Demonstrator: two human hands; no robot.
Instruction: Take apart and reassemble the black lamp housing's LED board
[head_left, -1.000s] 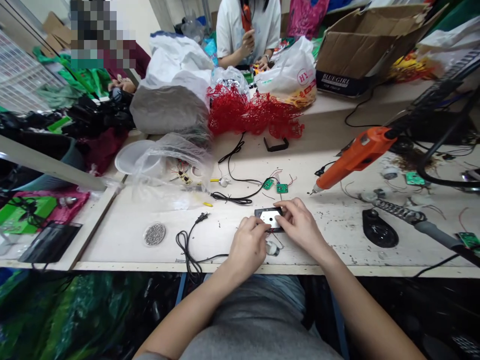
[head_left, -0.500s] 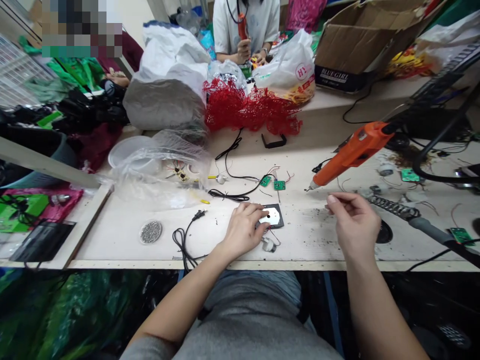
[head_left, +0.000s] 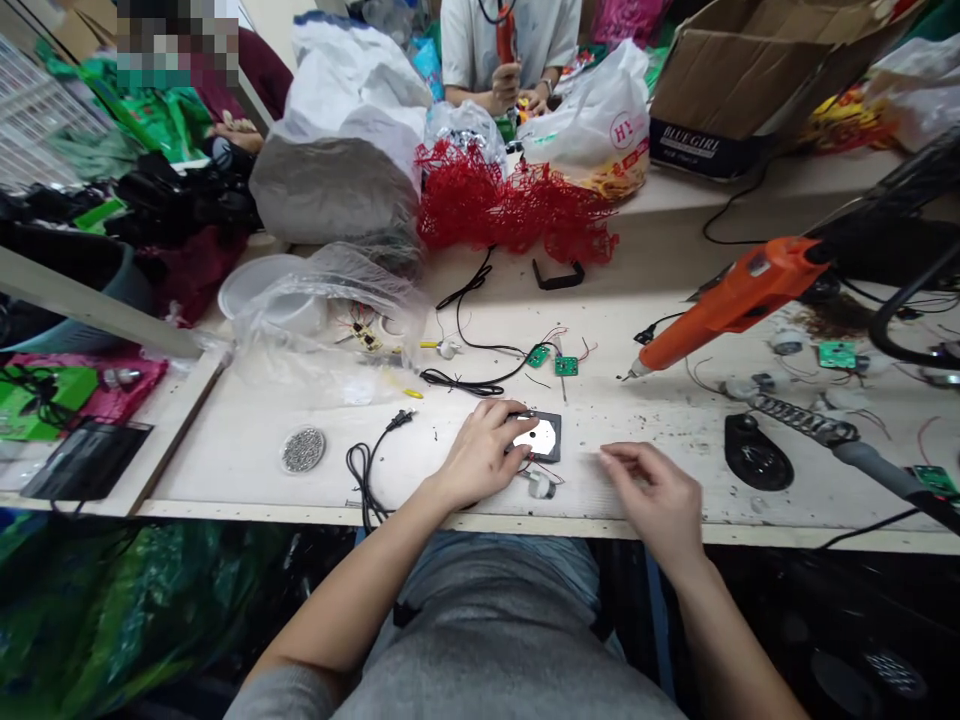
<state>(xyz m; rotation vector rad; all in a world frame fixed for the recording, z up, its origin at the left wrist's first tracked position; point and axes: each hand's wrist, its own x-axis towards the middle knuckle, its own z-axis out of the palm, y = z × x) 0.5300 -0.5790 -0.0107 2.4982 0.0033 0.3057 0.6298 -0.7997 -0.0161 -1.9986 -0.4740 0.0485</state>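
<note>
My left hand [head_left: 487,452] grips the left side of a dark square housing [head_left: 555,420] on the table, fingers on top and thumb at its near edge. A white plate [head_left: 541,436] with a dark centre hole lies in that housing. Just below it sits a small white motor-like part [head_left: 541,486] with thin wires. To the right, my right hand [head_left: 654,495] hovers above the table with thumb and forefinger pinched together. Whatever may be between those fingertips is too small to make out. An orange electric screwdriver [head_left: 731,300] hangs at the right, bit pointing down-left.
A dish of small metal pieces [head_left: 303,450] and a plug cord [head_left: 367,465] lie left. Green circuit boards [head_left: 566,366] are beyond my hands. At right are a black oval part [head_left: 757,455] and a soldering iron [head_left: 870,455]. A co-worker [head_left: 510,60] sits opposite.
My right hand has moved left and toward me, away from the screwdriver, closer to the housing. My left hand keeps its grip. The view has shifted slightly.
</note>
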